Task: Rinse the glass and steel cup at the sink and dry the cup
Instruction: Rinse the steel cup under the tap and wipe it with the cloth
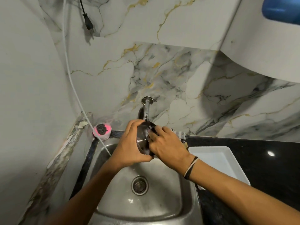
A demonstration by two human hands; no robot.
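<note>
Nearest is the sink (186, 200), one drain, basin otherwise bare. Above it both hands share one steel cup (143, 140), right under the tap (146, 109). The left hand (129, 146) wraps its side, fingers curled snug; the right hand (168, 146) has fingertips pressed together at the mouth, rubbing. I'd guess it's light, rigid and slick when wet, so gripping the wall makes sense. One white tray (227, 161) to the right, one pink scrubber tub (102, 131) far left. No glass in sight.

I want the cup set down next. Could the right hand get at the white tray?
Probably yes: the tray lies bare just beside the right hand, nothing between, though that hand is busy on the cup.
</note>
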